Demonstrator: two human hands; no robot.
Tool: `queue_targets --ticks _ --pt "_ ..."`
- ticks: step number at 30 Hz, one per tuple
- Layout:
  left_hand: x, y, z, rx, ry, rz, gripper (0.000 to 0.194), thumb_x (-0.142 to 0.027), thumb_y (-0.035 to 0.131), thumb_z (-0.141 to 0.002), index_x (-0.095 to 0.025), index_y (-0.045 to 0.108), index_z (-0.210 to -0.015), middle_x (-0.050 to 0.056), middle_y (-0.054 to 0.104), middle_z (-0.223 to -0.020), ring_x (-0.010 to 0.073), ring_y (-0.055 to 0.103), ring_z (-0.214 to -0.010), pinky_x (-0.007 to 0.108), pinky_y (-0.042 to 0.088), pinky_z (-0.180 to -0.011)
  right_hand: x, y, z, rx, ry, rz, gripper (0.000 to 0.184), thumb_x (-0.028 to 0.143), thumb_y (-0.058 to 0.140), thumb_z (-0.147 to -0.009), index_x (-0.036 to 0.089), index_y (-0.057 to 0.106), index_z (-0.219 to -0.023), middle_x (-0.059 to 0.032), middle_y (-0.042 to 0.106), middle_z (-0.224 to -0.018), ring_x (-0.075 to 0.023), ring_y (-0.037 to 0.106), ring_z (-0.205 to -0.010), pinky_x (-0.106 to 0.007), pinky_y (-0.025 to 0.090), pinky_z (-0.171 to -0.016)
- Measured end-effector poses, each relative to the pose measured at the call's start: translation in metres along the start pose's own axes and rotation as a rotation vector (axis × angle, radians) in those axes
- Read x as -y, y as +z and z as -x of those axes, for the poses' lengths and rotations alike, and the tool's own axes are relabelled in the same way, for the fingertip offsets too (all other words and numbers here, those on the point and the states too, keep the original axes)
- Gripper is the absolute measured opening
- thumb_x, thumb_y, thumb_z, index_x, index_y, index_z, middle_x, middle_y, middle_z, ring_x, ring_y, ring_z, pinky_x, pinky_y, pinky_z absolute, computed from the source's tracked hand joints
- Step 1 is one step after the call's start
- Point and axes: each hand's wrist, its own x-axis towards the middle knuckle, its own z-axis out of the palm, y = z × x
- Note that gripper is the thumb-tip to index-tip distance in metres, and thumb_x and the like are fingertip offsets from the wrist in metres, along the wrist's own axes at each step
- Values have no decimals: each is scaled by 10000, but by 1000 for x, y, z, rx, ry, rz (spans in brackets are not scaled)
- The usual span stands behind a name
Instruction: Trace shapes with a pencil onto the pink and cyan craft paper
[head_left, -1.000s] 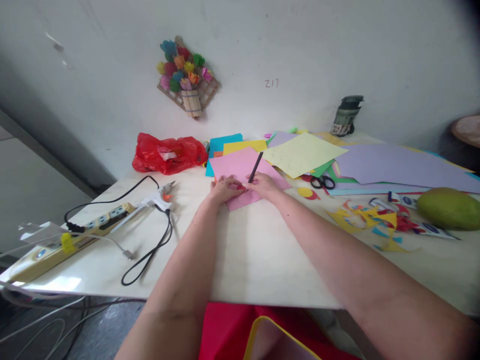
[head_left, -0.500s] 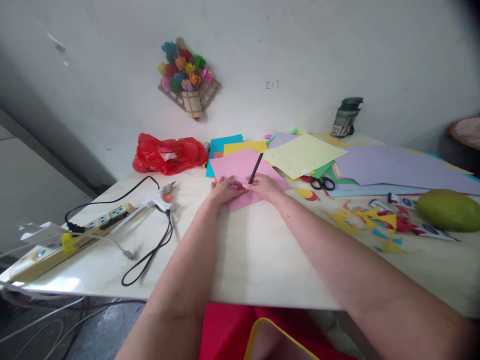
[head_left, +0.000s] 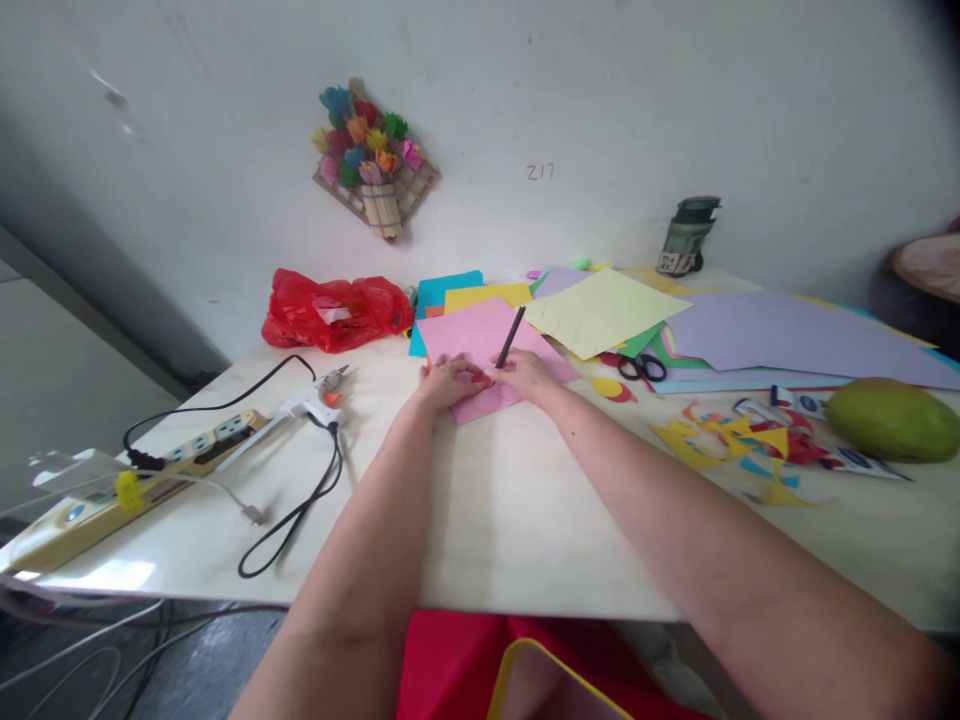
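A sheet of pink paper [head_left: 472, 330] lies slanted on the table, with faint curved outlines near its front corner. My right hand [head_left: 525, 375] is closed around a black pen [head_left: 511, 335], which leans up and to the right; its tip is hidden by my fingers. My left hand [head_left: 450, 382] rests on the pink paper, its fingers stretched out and pressing down close to the pen. By its fingertips shows a small red piece [head_left: 480, 378], largely covered. Yellow and red paper circles [head_left: 609, 388] lie to the right, beside black-handled scissors [head_left: 641, 367].
Coloured sheets [head_left: 765, 330] spread across the back right. Paper scraps [head_left: 720, 440], tubes [head_left: 862, 463] and a green mango-like fruit [head_left: 892, 418] lie at right. At left are a glue gun [head_left: 322, 400], its looped cable and a power strip [head_left: 135, 500]. A red plastic bag [head_left: 337, 312] sits behind.
Both hands, the pen and the pink paper keep nearly the same places. The whole view has shifted slightly; no object is visibly taken up or let go.
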Motion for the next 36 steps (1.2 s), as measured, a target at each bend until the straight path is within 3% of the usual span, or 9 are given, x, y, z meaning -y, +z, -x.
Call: queue_targets --ticks 36 --pt "1 0 0 13 13 3 368 -613 527 -662 -402 586 -957 -102 353 -1350 255 184 -1285 490 76 -1017 9 -7 3 -36 90 -11 174 276 627 -660 159 645 -787 -71 666 -839 -157 616 -781 -273 476 -724"
